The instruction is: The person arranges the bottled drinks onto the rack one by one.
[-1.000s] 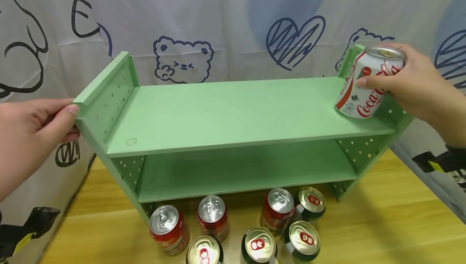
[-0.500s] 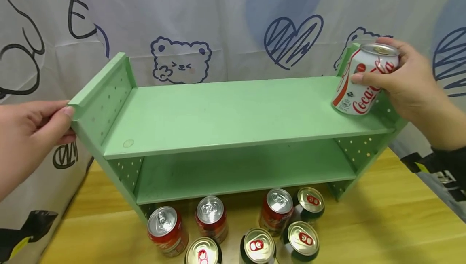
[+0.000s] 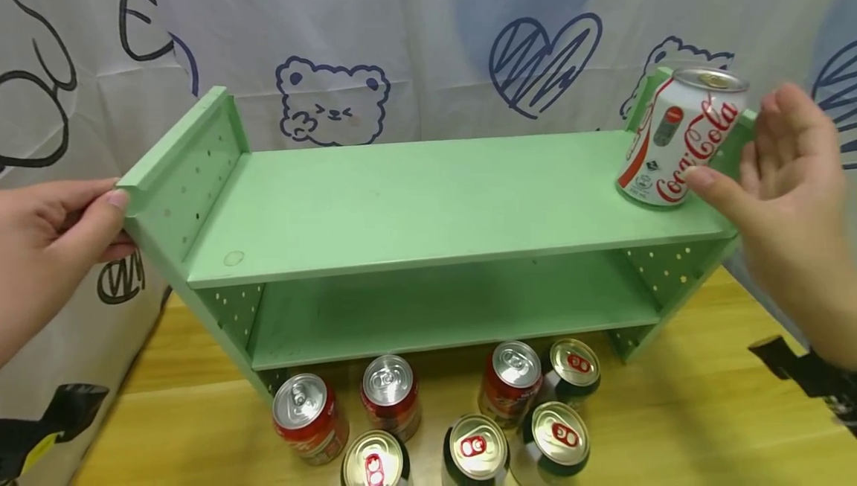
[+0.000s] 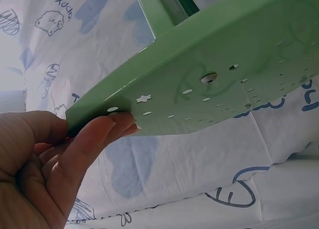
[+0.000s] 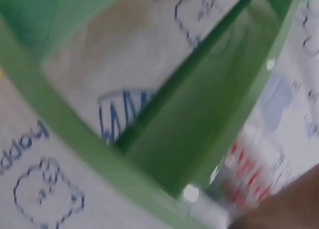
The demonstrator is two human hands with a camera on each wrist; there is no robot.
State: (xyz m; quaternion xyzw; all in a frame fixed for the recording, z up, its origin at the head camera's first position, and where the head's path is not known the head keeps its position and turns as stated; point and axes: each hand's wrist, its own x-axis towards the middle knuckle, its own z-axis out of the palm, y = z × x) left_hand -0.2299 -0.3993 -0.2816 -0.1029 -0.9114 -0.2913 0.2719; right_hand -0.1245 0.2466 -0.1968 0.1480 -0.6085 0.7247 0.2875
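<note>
- behind everything we see a white fabric cloth with hand-drawn bears and hearts in dark lines.
- in front of it lies a yellow wood-grained desk.
- on the desk we have a light-green two-tier shelf with hole-dotted side panels, its upper board angled in our head view.
- at its left end, a bare left hand grips the top front corner of the side panel, fingers and thumb pinching the edge.
- at its right end, a bare right hand is open around the air beside the can, thumb toward us; we cannot tell whether the thumb touches it.
- that white cylindrical metal can with red coca-cola lettering stands on the upper board, near the right side panel.
- below, on the desk by the shelf's front, we count three red cylindrical cans with silver tops and four dark cylindrical cans with gold tops and red tabs.
- near the upper board's front left corner we spot a faint round mark.
</note>
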